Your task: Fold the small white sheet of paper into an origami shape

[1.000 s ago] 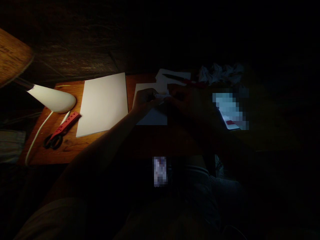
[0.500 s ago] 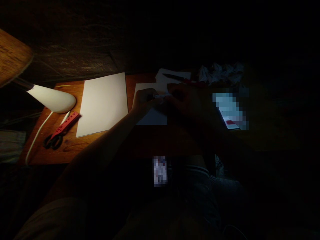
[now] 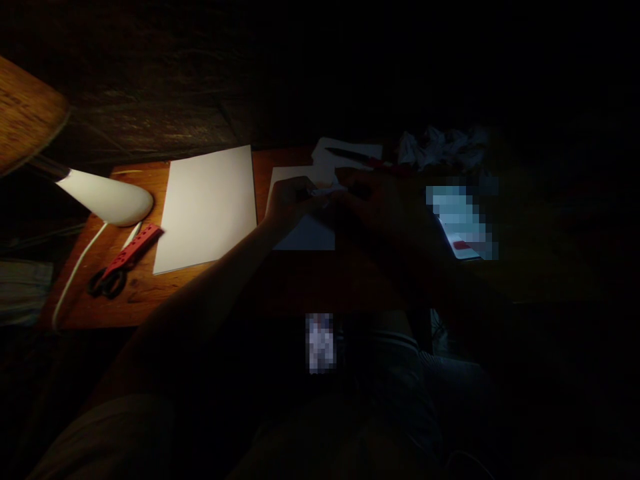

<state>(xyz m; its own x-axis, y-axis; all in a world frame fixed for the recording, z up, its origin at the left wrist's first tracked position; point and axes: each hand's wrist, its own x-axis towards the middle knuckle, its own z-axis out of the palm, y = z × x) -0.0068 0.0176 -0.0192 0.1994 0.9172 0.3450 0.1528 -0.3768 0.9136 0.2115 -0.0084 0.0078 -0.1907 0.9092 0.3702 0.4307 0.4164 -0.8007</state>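
In the dim light my left hand point(image 3: 291, 197) and my right hand point(image 3: 373, 193) meet over a white sheet point(image 3: 305, 230) on the wooden desk point(image 3: 145, 293). Both pinch a small folded piece of white paper point(image 3: 326, 191) between their fingertips. The left fingers are curled round its left end. The right hand is dark and closes on its right end. A larger white sheet point(image 3: 207, 207) lies flat to the left of my left hand.
A white lamp point(image 3: 107, 198) with a cord stands at the desk's left, red-handled scissors point(image 3: 123, 260) beside it. More paper with a pen point(image 3: 350, 155) lies behind my hands. Crumpled paper point(image 3: 443, 147) and a lit phone point(image 3: 463, 223) sit to the right.
The small paper between my fingertips has shifted slightly and flattened; both hands stay in almost the same place.
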